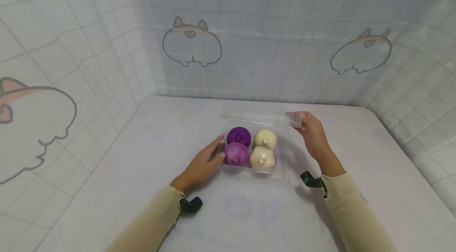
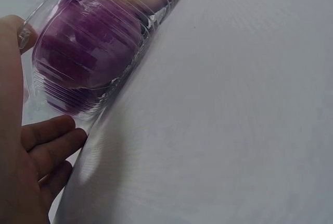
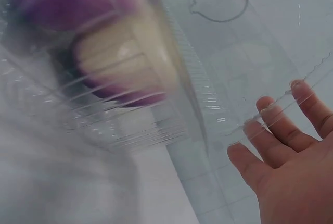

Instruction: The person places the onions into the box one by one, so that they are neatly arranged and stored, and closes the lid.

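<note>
Your left hand [image 1: 201, 165] rests with straight fingers [image 2: 48, 133] against the left side of the clear plastic box [image 1: 282, 167], which sits in the middle of the white desk [image 1: 142, 173]. Your right hand [image 1: 313, 135] holds the far right corner of the raised lid [image 1: 256, 116], fingers [image 3: 276, 122] only loosely bent along its edge. Inside lie two purple buns [image 1: 236, 145] on the left and two cream buns [image 1: 264, 149] on the right, touching one another.
</note>
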A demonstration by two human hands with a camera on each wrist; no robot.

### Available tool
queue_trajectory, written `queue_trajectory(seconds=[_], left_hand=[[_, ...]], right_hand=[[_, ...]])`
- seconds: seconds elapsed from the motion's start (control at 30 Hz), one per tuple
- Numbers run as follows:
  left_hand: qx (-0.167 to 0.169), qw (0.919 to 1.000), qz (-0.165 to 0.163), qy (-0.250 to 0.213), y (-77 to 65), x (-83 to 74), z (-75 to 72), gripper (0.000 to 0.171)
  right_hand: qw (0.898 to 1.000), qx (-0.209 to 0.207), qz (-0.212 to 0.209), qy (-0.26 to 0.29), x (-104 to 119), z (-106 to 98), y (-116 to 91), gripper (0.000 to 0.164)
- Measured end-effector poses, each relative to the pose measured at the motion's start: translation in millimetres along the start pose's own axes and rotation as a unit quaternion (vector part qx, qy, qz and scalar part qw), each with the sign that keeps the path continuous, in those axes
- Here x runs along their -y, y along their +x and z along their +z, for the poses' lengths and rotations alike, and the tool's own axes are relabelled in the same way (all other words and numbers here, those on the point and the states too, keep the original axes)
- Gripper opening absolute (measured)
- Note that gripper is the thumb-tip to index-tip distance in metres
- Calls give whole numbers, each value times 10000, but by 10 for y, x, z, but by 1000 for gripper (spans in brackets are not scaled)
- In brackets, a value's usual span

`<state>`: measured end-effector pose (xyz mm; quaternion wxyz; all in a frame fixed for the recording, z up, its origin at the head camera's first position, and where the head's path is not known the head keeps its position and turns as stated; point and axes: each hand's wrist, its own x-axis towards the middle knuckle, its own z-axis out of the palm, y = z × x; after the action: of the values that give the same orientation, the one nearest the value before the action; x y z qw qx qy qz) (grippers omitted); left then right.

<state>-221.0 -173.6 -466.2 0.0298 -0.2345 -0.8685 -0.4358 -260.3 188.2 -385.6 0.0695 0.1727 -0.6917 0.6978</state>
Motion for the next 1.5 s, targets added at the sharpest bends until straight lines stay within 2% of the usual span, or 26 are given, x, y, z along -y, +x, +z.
queue_trajectory(seconds=[0.1, 0.23, 0.4, 0.53, 0.7, 0.93, 1.07, 1.3, 1.5], left_hand=[[2, 10000, -8, -32, 5, -39, -15, 63], [37, 9999, -137, -68, -1, -77, -27, 65], [36, 9998, -200, -12, -21, -61, -18, 72], [44, 10000, -1, -8, -18, -25, -13, 71], [100, 9998, 189, -4, -15, 7, -35, 72], [340, 9993, -117, -78, -41, -5, -97, 79], [500, 9985, -162, -163, -56, -5, -131, 84], [775, 9960, 13, -448, -57, 33, -168, 91], [758, 9955, 244, -514, -59, 64, -173, 86]], right_hand=[[9992, 28, 50, -397, -2, -7, -47, 53], [9960, -36, 149, -880, -13, -1, -102, 51], [9921, -54, 11, -1250, -52, 20, -155, 38], [9922, -15, -125, -1243, -90, 36, -183, 26], [9939, 0, -237, -1076, -150, 46, -207, 23], [9928, -26, -332, -1150, -199, 62, -228, 22], [9927, -67, -410, -1133, -192, 86, -236, 20], [9901, -167, -485, -1306, -190, 120, -254, 20], [9873, -173, -567, -1471, -201, 137, -269, 19]])
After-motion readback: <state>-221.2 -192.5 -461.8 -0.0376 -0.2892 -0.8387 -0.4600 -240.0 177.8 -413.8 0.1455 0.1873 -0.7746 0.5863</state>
